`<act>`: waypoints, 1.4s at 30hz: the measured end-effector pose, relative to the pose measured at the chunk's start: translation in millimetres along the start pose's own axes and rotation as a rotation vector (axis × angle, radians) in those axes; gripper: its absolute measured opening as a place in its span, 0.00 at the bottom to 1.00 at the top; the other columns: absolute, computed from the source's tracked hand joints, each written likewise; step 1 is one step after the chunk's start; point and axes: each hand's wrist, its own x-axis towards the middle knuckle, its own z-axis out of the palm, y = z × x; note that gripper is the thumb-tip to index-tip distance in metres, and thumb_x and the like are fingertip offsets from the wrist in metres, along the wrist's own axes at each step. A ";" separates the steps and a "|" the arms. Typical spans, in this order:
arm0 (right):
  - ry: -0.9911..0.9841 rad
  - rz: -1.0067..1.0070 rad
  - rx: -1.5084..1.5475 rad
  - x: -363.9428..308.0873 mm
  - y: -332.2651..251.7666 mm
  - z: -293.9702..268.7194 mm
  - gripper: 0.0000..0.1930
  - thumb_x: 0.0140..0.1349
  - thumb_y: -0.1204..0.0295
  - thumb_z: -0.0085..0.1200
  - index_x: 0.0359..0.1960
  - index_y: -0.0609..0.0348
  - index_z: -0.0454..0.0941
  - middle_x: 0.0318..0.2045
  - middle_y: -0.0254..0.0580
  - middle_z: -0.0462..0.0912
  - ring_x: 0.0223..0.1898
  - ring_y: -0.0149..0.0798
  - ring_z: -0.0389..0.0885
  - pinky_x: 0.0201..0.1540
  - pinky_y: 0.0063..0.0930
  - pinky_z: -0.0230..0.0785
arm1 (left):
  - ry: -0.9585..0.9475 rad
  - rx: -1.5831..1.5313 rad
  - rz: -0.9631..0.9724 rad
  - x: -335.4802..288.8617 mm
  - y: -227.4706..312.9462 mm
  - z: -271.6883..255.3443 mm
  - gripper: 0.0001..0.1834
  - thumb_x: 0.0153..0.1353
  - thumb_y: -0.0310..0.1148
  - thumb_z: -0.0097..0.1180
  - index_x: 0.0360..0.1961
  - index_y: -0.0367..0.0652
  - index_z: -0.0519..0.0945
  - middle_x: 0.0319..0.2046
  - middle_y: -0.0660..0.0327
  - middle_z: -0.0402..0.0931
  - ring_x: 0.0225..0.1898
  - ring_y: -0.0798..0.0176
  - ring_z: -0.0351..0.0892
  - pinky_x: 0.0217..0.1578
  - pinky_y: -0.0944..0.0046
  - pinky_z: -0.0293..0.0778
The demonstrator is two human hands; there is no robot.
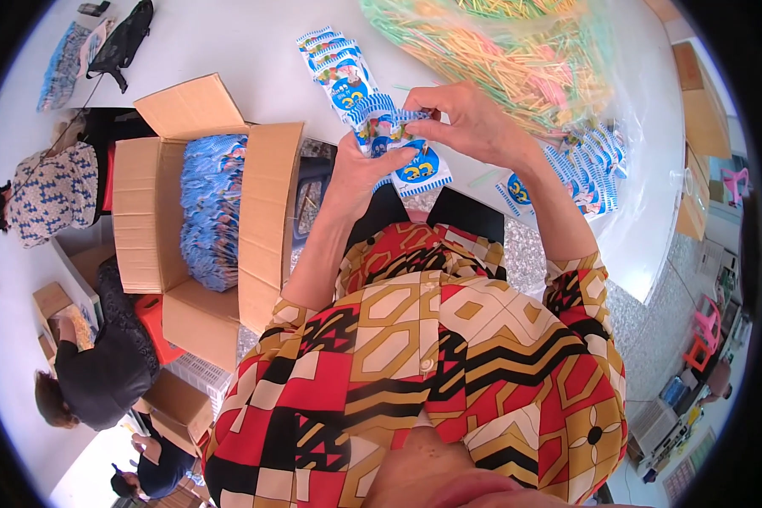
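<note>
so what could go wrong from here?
1. The blue-and-white packets gripped by the left hand and right hand could crease or tear where pinched.
2. The loose packet pile sits by the right forearm, near the table edge; a careless sweep might knock some off.

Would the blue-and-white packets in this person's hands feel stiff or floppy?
Probably floppy: the blue-and-white packets bend and crinkle between the left hand and right hand. Being fairly flat, they also seem unlikely to roll.
</note>
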 end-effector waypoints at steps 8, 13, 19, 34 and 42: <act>0.132 -0.003 0.131 -5.8 0.3 -6.2 0.08 0.53 0.76 0.55 0.35 0.60 0.74 0.26 0.36 0.77 0.29 0.31 0.75 0.34 0.24 0.67 | 0.020 0.129 -0.037 -1.7 -3.9 -13.5 0.18 0.43 0.25 0.68 0.37 0.38 0.75 0.28 0.64 0.75 0.27 0.75 0.74 0.28 0.73 0.71; 0.167 -0.026 0.048 -11.4 -5.0 -7.0 0.09 0.53 0.76 0.56 0.37 0.60 0.73 0.27 0.35 0.77 0.30 0.29 0.75 0.35 0.23 0.68 | 0.065 0.116 -0.034 -2.4 -2.6 -4.8 0.17 0.45 0.25 0.67 0.37 0.37 0.76 0.28 0.65 0.76 0.28 0.75 0.74 0.28 0.73 0.71; 0.150 -0.008 0.120 -15.5 -10.6 -3.9 0.10 0.54 0.77 0.56 0.37 0.59 0.73 0.28 0.36 0.78 0.31 0.28 0.76 0.34 0.23 0.69 | 0.048 0.167 0.083 -1.2 -0.5 6.5 0.11 0.51 0.24 0.62 0.36 0.35 0.79 0.30 0.64 0.78 0.31 0.76 0.74 0.31 0.74 0.71; 0.456 -0.307 -0.175 -30.1 -19.6 2.3 0.15 0.46 0.76 0.62 0.38 0.58 0.76 0.41 0.37 0.76 0.40 0.35 0.76 0.39 0.27 0.69 | 0.110 0.137 0.171 -2.4 -9.1 8.6 0.08 0.50 0.20 0.61 0.33 0.35 0.79 0.28 0.64 0.78 0.28 0.75 0.75 0.29 0.75 0.72; 0.401 -0.242 -0.436 -37.3 -23.3 9.1 0.12 0.45 0.77 0.61 0.34 0.56 0.77 0.38 0.38 0.75 0.36 0.40 0.77 0.33 0.27 0.71 | 0.131 0.217 0.126 -1.7 -7.4 8.1 0.10 0.45 0.19 0.64 0.24 0.41 0.75 0.23 0.71 0.72 0.24 0.79 0.68 0.24 0.76 0.63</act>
